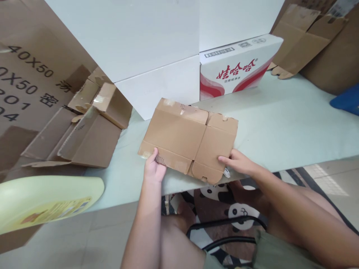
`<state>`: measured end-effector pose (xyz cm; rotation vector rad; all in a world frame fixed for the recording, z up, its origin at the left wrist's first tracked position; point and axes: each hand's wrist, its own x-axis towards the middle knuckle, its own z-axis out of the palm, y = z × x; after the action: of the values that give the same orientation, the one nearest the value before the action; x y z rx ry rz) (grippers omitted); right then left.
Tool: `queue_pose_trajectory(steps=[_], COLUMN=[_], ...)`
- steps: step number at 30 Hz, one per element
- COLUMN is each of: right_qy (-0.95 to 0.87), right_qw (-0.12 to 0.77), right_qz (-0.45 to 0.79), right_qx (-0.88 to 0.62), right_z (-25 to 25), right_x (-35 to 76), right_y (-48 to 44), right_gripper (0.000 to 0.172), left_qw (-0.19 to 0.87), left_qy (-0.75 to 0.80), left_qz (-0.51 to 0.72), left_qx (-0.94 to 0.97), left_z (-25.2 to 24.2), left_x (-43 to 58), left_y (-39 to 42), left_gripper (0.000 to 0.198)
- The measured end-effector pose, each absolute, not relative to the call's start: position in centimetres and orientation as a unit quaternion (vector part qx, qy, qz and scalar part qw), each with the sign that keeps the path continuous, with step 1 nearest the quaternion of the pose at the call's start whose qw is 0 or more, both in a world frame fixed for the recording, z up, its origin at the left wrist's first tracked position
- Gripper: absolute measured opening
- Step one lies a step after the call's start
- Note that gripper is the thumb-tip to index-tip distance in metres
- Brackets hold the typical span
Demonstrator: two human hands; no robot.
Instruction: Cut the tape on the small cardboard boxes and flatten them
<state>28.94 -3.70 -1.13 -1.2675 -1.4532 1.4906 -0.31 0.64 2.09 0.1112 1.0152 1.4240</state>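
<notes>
A flattened brown cardboard box (187,140) lies on the pale table (280,127), its near flaps hanging over the table's front edge. My left hand (153,168) grips the box's near left corner, thumb on top and fingers underneath. At the near right corner, my right hand (238,162) pinches the box, index finger stretched flat on the flap. A small white thing shows under the right hand, too small to name.
Flattened brown cartons (89,127) lie at the left. Large white boxes (146,56) and a red-and-white printed carton (238,67) stand behind. More brown cardboard (303,37) leans at the back right. A pale yellow object (42,201) sits at the lower left, a blue item (347,99) at the right edge.
</notes>
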Motion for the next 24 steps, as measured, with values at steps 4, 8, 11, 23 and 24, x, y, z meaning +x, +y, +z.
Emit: queue_pose_trajectory(steps=[4, 8, 11, 23, 24], right_qy=[-0.56, -0.569, -0.581, -0.597, -0.597], right_qw=[0.35, 0.344, 0.34, 0.33, 0.331], right_qz=[0.57, 0.568, 0.564, 0.556, 0.555], right_qx=[-0.489, -0.484, -0.478, -0.475, -0.476], right_z=[-1.14, -1.33, -1.62, -1.64, -1.61], right_x=[28.94, 29.03, 29.18, 29.22, 29.21], right_y=[-3.71, -3.7, -3.65, -3.65, -3.64], right_gripper=[0.049, 0.053, 0.057, 0.062, 0.061], left_qw=[0.636, 0.636, 0.635, 0.631, 0.632], left_qy=[0.447, 0.448, 0.452, 0.46, 0.458], left_qz=[0.627, 0.626, 0.625, 0.623, 0.623], left_qx=[0.049, 0.055, 0.053, 0.038, 0.039], left_z=[2.1, 1.79, 1.79, 2.28, 2.24], left_x=[-0.32, -0.5, -0.52, -0.19, -0.23], left_y=[0.64, 0.71, 0.71, 0.65, 0.63], left_gripper=[0.022, 0.019, 0.019, 0.018, 0.018])
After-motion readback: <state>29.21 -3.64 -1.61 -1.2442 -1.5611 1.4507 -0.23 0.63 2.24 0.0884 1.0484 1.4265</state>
